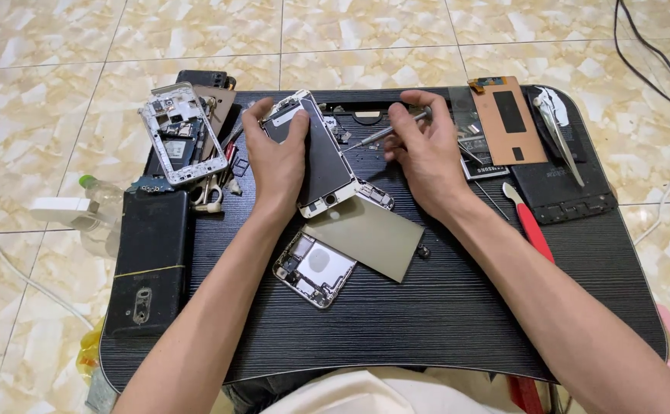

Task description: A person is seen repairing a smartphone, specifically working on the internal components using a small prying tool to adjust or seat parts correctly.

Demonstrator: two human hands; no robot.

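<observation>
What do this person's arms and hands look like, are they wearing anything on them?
Both arms are bare as far up as the view shows: no sleeves, gloves, watch or bracelets visible. The left hand and the right hand show no rings that I can make out. Pale, cream-coloured clothing shows at the bottom edge.

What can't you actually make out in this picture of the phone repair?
- Head view: the screwdriver tip and the screw it meets are too small to see.
- The phone panel is partly covered by the left hand.
- The screwdriver's handle end hides inside the right hand.
- The red-handled tool runs under the right forearm.
</observation>
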